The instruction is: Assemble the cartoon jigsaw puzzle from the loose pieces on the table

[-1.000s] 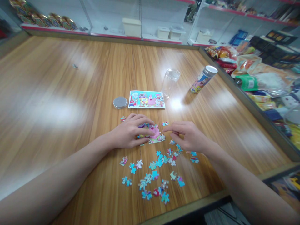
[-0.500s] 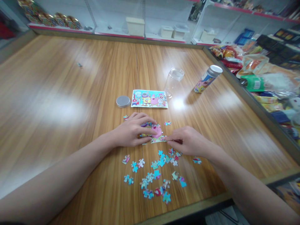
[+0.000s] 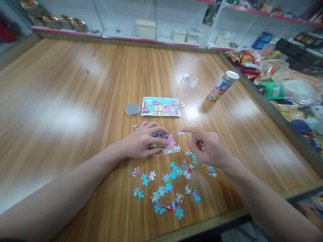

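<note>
My left hand lies over the partly joined jigsaw puzzle, fingers spread and resting on it, hiding its left part. Pink and green show on the puzzle's uncovered right side. My right hand is to the right of it, index finger stretched out and the other fingers curled. That fingertip is at a single loose puzzle piece above the puzzle's right edge; whether it touches is unclear. Toward me lie several loose puzzle pieces, mostly light blue. A picture sheet with cartoon figures lies beyond my left hand.
Left of the sheet is a round silver lid. A clear plastic jar and a printed canister with a white top stand behind to the right. Packaged goods crowd the right side beyond the table's rim.
My right hand has moved from the puzzle's lower right edge up and away, to the loose piece above. A piece now shows at that lower right edge. My left hand has stayed put.
</note>
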Demonstrator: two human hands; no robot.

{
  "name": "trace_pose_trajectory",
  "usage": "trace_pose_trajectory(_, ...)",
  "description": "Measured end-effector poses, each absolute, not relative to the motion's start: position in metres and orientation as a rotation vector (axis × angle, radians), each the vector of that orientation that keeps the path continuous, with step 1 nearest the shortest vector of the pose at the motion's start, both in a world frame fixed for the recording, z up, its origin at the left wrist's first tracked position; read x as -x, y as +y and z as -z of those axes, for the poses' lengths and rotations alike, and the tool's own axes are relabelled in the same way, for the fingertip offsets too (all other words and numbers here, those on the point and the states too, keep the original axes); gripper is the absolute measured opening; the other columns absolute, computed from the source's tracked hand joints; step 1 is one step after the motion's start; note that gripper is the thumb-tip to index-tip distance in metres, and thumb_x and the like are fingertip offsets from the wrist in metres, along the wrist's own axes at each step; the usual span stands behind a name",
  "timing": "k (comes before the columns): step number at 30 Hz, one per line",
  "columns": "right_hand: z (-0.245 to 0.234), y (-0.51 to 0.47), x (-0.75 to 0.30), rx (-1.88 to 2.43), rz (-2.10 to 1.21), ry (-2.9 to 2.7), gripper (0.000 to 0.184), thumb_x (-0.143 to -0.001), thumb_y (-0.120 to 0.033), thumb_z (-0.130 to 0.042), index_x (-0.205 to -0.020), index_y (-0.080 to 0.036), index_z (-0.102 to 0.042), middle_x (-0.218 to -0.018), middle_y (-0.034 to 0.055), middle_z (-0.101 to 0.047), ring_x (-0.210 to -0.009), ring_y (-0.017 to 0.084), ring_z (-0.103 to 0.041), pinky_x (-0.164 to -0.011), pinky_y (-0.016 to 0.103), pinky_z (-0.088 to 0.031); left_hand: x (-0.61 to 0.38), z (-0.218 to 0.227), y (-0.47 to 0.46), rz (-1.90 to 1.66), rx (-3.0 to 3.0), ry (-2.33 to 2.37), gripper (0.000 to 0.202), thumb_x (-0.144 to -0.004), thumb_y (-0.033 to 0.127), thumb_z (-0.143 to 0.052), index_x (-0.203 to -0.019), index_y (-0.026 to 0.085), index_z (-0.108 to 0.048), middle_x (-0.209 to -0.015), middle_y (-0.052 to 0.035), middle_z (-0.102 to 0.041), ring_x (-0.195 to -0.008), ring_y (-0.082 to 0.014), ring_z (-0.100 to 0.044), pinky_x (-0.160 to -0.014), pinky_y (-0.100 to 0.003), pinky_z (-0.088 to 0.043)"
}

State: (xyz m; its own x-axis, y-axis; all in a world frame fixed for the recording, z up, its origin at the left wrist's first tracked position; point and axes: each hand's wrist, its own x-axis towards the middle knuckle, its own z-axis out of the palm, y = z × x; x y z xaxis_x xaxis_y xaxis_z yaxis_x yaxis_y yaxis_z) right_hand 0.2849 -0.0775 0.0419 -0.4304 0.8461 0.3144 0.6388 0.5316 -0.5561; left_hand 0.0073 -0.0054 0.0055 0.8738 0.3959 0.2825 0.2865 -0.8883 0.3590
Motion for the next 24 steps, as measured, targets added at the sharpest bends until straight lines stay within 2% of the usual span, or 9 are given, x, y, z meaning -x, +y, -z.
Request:
trace_pose_trajectory(2, -0.0429, -0.0780, -0.2864, 1.195, -0.489, -2.181, 0.044, -0.089, -0.014, -0.054, -0.132, -0.016, -0.056, -0.058, -0.0092, -0.042, -0.049, 0.004, -0.038, -0.054, 0.019, -0.030, -0.0075, -0.0057, -0.0053, -0.501, -2.733, 0.513, 0.027, -0.094, 0.038, -0.061, -0.119, 0.036, -0.070, -0.134, -0.0037, -0.059, -0.118, -0.0255, -0.053, -0.100, -0.043, -0.038)
trace_pose_trajectory(7, -0.0419, -0.0769, -0.2859, 1.214, -0.637, -2.605, 0.042, -0.084, -0.010, -0.052, -0.117, -0.026, -0.071, -0.064, -0.0040, -0.060, -0.054, 0.005, -0.048, -0.057, 0.021, -0.029, -0.0070, -0.0061, -0.0054, -0.518, -2.727, 0.507, 0.026, -0.093, 0.037, -0.062, -0.118, 0.036, -0.071, -0.133, -0.0041, -0.060, -0.119, -0.0259, -0.052, -0.100, -0.044, -0.038)
trace_pose_trajectory(10, -0.0399, -0.0763, -0.2861, 1.235, -0.662, -2.512, 0.042, -0.084, -0.012, -0.052, -0.120, -0.023, -0.070, -0.059, -0.0055, -0.055, -0.049, 0.004, -0.043, -0.055, 0.021, -0.028, -0.0063, -0.0057, -0.0053, -0.515, -2.726, 0.507, 0.027, -0.094, 0.036, -0.061, -0.119, 0.036, -0.070, -0.133, -0.0042, -0.059, -0.119, -0.0256, -0.052, -0.100, -0.044, -0.038)
trace_pose_trajectory(13, -0.0402, -0.0763, -0.2869, 1.250, -0.657, -2.422, 0.036, -0.084, -0.014, -0.053, -0.114, -0.022, -0.071, -0.056, -0.0069, -0.051, -0.046, 0.004, -0.039, -0.054, 0.021, -0.026, -0.0060, -0.0044, -0.0047, -0.513, -2.712, 0.502, 0.029, -0.094, 0.036, -0.061, -0.123, 0.036, -0.068, -0.132, -0.0048, -0.060, -0.119, -0.0255, -0.052, -0.100, -0.044, -0.039)
trace_pose_trajectory(17, -0.0436, -0.0762, -0.2852, 1.357, -0.728, -2.527, 0.028, -0.088, -0.017, -0.053, -0.108, -0.021, -0.072, -0.059, -0.0045, -0.055, -0.051, 0.005, -0.045, -0.057, 0.022, -0.027, -0.0060, -0.0031, -0.0040, -0.532, -2.685, 0.505, 0.031, -0.095, 0.033, -0.060, -0.125, 0.034, -0.067, -0.130, -0.0051, -0.062, -0.118, -0.0249, -0.053, -0.100, -0.044, -0.040)
trace_pose_trajectory(21, -0.0461, -0.0761, -0.2830, 1.463, -0.790, -2.567, 0.027, -0.090, -0.020, -0.054, -0.113, -0.023, -0.067, -0.063, -0.0042, -0.058, -0.056, 0.007, -0.050, -0.058, 0.023, -0.027, -0.0053, -0.0021, -0.0036, -0.545, -2.678, 0.505, 0.030, -0.094, 0.030, -0.061, -0.123, 0.034, -0.068, -0.130, -0.0049, -0.062, -0.118, -0.0251, -0.053, -0.100, -0.044, -0.040)
trace_pose_trajectory(24, -0.0471, -0.0761, -0.2826, 1.469, -0.786, -2.567, 0.027, -0.091, -0.022, -0.054, -0.114, -0.024, -0.067, -0.063, -0.0046, -0.057, -0.056, 0.006, -0.050, -0.058, 0.023, -0.026, -0.0041, -0.0005, -0.0028, -0.539, -2.678, 0.493, 0.036, -0.093, 0.022, -0.057, -0.126, 0.034, -0.066, -0.131, -0.0045, -0.062, -0.118, -0.0253, -0.053, -0.099, -0.045, -0.040)
